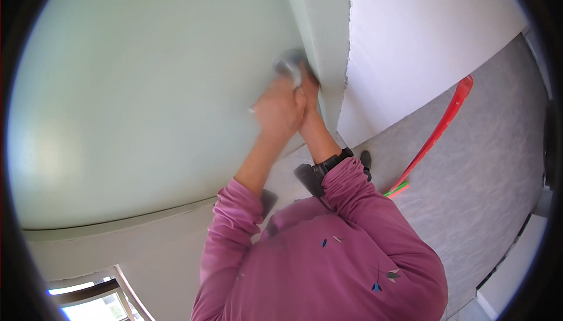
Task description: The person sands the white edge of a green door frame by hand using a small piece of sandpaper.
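A silvery door handle [289,68], blurred, is set near the edge of a pale green door [146,86]. My left hand [278,108] is closed around the handle, and a small whitish end sticks out at the left of the fist. Close against it, my right hand [309,89] reaches up along the door's edge beside the handle. Its fingers are partly hidden and smeared, so what they touch is unclear. A black strapped device [319,171] sits on my right wrist.
Right of the door stand its frame [328,39] and a white wall [410,39] with a ragged edge. A long red object [440,127] with a green piece at its lower end is over the grey floor [469,203]. A window [97,303] shows at lower left.
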Available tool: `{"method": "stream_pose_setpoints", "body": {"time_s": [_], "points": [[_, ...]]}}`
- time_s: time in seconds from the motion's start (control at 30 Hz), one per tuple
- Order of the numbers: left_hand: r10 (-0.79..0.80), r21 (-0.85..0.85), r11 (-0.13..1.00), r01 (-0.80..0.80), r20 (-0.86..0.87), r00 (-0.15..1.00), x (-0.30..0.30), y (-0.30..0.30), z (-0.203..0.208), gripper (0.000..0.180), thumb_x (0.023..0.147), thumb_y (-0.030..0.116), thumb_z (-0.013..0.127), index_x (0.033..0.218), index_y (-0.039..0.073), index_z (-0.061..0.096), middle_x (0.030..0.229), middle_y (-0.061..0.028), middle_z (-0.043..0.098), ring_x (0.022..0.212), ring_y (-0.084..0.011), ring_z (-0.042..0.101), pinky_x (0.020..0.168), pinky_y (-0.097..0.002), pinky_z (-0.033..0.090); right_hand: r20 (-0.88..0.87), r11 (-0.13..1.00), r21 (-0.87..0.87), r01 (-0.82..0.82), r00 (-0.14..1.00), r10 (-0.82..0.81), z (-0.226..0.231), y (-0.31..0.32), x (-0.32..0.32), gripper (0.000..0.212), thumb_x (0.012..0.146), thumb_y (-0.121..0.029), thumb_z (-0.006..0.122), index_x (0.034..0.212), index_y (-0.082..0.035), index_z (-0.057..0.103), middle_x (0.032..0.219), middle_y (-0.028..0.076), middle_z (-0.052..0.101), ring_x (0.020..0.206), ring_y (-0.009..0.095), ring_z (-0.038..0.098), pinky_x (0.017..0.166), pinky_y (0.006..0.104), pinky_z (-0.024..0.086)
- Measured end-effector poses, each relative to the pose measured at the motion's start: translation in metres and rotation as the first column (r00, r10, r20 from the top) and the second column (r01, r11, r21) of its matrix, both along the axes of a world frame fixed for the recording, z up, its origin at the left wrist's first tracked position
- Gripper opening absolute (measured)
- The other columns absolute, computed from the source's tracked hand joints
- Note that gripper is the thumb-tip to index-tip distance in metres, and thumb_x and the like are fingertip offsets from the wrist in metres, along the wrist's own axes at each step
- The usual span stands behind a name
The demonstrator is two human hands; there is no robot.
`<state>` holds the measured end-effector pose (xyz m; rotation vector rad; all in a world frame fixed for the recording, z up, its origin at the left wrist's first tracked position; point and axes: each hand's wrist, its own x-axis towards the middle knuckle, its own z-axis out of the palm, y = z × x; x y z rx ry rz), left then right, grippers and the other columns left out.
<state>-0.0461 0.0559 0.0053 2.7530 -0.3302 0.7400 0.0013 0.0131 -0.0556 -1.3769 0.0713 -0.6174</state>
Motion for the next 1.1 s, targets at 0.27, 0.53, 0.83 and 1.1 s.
{"method": "stream_pose_setpoints", "body": {"time_s": [0.27, 0.53, 0.83, 1.1], "points": [[0.005, -0.006, 1.000, -0.005, 0.003, 1.000, 0.000, 0.003, -0.002, 0.018, 0.073, 0.020, 0.051, 0.079, 0.003, 0.048, 0.073, -0.0113, 0.053, 0.062, -0.0286, 0.054, 0.052, -0.0384, 0.043, -0.032, 0.981, 0.176, -0.079, 0.996, 0.086, 0.007, 0.000, -0.005, 0.019, 0.073, -0.012, 0.049, 0.090, -0.002, 0.050, 0.075, 0.013, 0.053, 0.067, 0.024, 0.052, 0.061, 0.0308, 0.041], [0.020, 0.002, 1.000, -0.020, -0.022, 1.000, 0.000, 0.002, -0.001, 0.017, 0.073, 0.020, 0.051, 0.078, 0.004, 0.047, 0.073, -0.0107, 0.053, 0.062, -0.0279, 0.053, 0.051, -0.0376, 0.043, -0.076, 0.937, 0.346, -0.046, 0.994, 0.076, 0.019, 0.000, -0.003, 0.015, 0.072, -0.010, 0.051, 0.085, -0.003, 0.049, 0.072, 0.011, 0.052, 0.063, 0.020, 0.050, 0.057, 0.0290, 0.041], [0.001, -0.002, 1.000, -0.001, 0.022, 1.000, 0.001, 0.001, -0.004, 0.020, 0.072, 0.020, 0.051, 0.083, 0.003, 0.050, 0.073, -0.0105, 0.053, 0.061, -0.0274, 0.053, 0.051, -0.0372, 0.043, -0.030, 0.994, 0.083, -0.072, 0.997, 0.075, 0.001, 0.000, -0.001, 0.016, 0.073, -0.009, 0.049, 0.088, -0.004, 0.050, 0.073, 0.010, 0.052, 0.064, 0.020, 0.051, 0.058, 0.0281, 0.041], [0.007, 0.003, 1.000, -0.007, 0.030, 1.000, 0.001, 0.005, -0.004, 0.017, 0.073, 0.020, 0.051, 0.079, 0.004, 0.049, 0.073, -0.0102, 0.053, 0.061, -0.0275, 0.053, 0.050, -0.0376, 0.043, 0.006, 1.000, 0.000, 0.004, 1.000, -0.004, 0.001, 0.002, -0.003, 0.016, 0.073, -0.009, 0.048, 0.088, -0.005, 0.051, 0.074, 0.010, 0.053, 0.065, 0.023, 0.052, 0.058, 0.0303, 0.041]]}}
